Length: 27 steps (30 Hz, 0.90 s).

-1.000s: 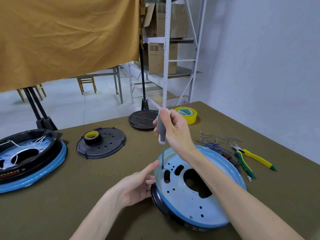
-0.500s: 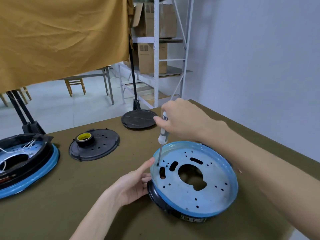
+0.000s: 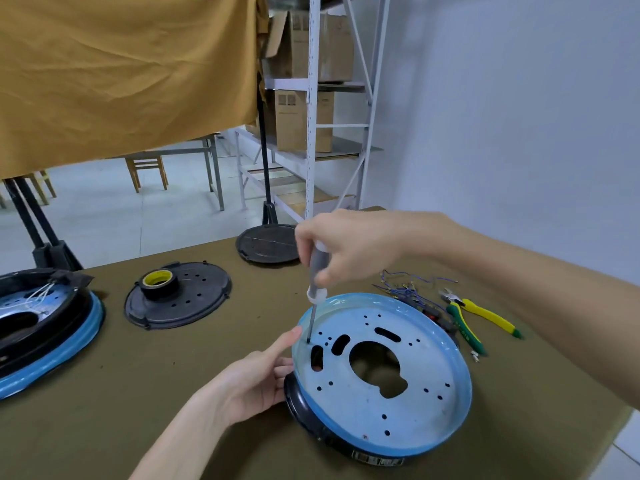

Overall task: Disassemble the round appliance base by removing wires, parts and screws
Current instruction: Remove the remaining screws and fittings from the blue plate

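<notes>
Your right hand (image 3: 353, 247) is curled around the grey handle of a screwdriver (image 3: 318, 271), holding it nearly upright in the middle of the frame. Its thin shaft runs down and its tip meets the light blue metal plate of the round base (image 3: 384, 375) near the plate's left rim, just above a dark oblong slot.

Your left hand (image 3: 256, 379) rests against the left side of that base with its fingers relaxed and mostly straight, gripping nothing; the forefinger points up toward the screwdriver tip and touches the blue rim. The base sits at the lower right of the frame on the olive-covered desk (image 3: 173, 393), blue plate facing up over a black ring, with a large keyhole-shaped opening at its centre and many small holes around it.

Behind the base, at the right, lie a tangle of loose wires (image 3: 408, 289) and pliers (image 3: 481, 317) with yellow and green handles. At centre left a black round cover (image 3: 194, 299) carries a roll of tape (image 3: 158, 280) with a yellow core. A second black disc (image 3: 266, 244) lies farther back. At the left edge of the frame sits another base (image 3: 45, 334) with white wires inside. Past the desk stand metal shelves (image 3: 311, 98) with cardboard boxes.
</notes>
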Each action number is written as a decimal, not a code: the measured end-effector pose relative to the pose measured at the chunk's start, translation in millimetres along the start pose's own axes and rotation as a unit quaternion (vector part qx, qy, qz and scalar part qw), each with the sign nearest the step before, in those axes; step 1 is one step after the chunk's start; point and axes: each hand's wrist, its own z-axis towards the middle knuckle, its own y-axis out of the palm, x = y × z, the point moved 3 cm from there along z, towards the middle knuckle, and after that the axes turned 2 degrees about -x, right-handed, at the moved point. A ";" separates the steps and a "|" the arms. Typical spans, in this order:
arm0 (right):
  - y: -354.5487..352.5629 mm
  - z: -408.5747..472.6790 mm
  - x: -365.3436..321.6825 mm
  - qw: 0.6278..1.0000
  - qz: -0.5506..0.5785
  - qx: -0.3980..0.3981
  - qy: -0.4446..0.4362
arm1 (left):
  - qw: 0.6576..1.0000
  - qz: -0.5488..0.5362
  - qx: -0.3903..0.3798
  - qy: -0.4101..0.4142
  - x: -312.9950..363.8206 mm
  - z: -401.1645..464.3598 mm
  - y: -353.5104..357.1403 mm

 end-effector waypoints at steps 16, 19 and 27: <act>5.0 3.9 0.5 0.997 0.030 0.054 -0.044 | 0.996 0.079 -0.026 0.010 5.1 2.8 4.6; 6.5 6.1 2.0 0.982 -0.118 0.150 0.009 | 0.996 0.084 -0.018 0.012 5.4 3.2 5.1; -0.3 2.9 12.4 0.997 0.069 0.006 -0.043 | 0.996 0.088 -0.021 0.004 4.2 6.7 3.3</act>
